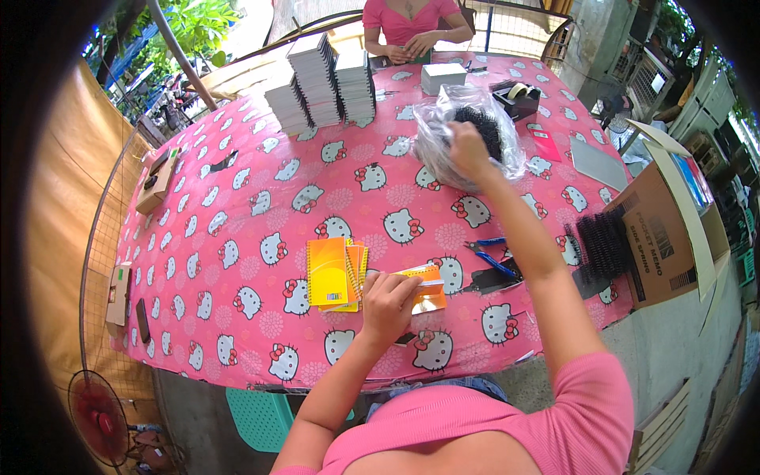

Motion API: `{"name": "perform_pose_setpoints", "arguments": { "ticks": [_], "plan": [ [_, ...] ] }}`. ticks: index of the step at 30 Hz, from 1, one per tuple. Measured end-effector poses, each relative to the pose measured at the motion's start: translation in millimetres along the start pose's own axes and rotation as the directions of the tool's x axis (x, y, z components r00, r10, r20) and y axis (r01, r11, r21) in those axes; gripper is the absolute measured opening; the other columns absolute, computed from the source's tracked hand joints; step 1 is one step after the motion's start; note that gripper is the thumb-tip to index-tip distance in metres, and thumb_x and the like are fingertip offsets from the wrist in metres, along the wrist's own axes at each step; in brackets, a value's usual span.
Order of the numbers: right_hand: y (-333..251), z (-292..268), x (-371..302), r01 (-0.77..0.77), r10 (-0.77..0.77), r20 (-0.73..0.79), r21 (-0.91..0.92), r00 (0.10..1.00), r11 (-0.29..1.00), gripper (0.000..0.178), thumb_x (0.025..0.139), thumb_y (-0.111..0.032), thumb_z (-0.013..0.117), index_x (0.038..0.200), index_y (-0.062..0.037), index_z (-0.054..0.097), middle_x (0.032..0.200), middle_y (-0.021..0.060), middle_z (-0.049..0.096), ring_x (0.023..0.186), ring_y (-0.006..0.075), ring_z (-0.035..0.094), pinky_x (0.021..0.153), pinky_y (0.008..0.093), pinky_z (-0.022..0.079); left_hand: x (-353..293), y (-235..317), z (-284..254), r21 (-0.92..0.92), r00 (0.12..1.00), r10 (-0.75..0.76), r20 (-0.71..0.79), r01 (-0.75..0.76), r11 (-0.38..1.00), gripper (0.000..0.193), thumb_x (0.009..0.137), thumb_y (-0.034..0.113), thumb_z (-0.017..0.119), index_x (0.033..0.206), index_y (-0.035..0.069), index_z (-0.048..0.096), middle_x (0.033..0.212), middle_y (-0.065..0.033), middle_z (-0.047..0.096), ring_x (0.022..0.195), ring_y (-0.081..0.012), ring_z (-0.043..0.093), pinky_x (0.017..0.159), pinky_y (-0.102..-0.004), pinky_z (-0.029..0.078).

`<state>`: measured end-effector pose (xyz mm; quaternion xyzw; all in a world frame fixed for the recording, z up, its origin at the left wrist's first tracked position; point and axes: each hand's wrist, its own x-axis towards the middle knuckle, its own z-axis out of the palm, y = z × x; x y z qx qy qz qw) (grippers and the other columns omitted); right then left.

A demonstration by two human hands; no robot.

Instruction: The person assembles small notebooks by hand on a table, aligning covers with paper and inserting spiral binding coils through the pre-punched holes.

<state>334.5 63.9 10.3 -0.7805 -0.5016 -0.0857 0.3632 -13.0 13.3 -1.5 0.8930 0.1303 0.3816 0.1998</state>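
Observation:
At the near edge of the table, my left hand [388, 304] is closed on a small orange notebook [430, 299], its fingers pressed over the notebook's left side. Just left of that hand lies an overlapping pile of yellow-orange spiral notebooks [326, 273]. My right arm stretches forward to a clear plastic bag [432, 146] that holds black spiral coils [484, 133]. Inside the bag's mouth, beside the coils, my right hand [469, 150] has its fingers curled; what is in them, if anything, is hidden. Blue-handled pliers [489, 255] lie between my two arms.
Tall stacks of notebooks [317, 83] stand at the far left-centre. A tape dispenser [518, 101] sits behind the bag. More black coils [599, 244] spill beside an open carton [669, 229] on the right. Across the table, another person's hands [412, 47] hold something small and dark.

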Motion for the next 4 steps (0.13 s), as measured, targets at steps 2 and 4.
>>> {"name": "perform_pose_setpoints", "arguments": {
  "ticks": [2,4],
  "plan": [
    [-1.7,24.5,-7.4,0.21,-0.15,0.274,-0.203,0.95,0.956,0.049,0.078,-0.005,0.053,0.126,0.0013,0.047,0.123,0.0284,0.051,0.115,0.0436,0.05,0.093,0.0421,0.046,3.5,3.5,3.7,-0.014,1.0,0.024,0.012,-0.024,1.0,0.013,0.074,0.008,0.07,0.086,0.008,0.069,0.073,-0.0031,0.063,0.068,-0.0206,0.056,0.073,-0.0342,0.039],
    [-17.7,56.2,-28.7,0.266,-0.158,0.283,-0.4,0.946,0.877,0.062,0.081,-0.01,0.054,0.14,-0.0023,0.036,0.137,0.0306,0.037,0.131,0.0429,0.035,0.112,0.047,0.023,4.0,1.9,2.6,-0.009,1.0,0.016,0.007,-0.015,1.0,0.013,0.074,0.007,0.069,0.087,0.008,0.069,0.075,-0.0031,0.064,0.069,-0.0205,0.057,0.073,-0.0343,0.039]
  ]
}}
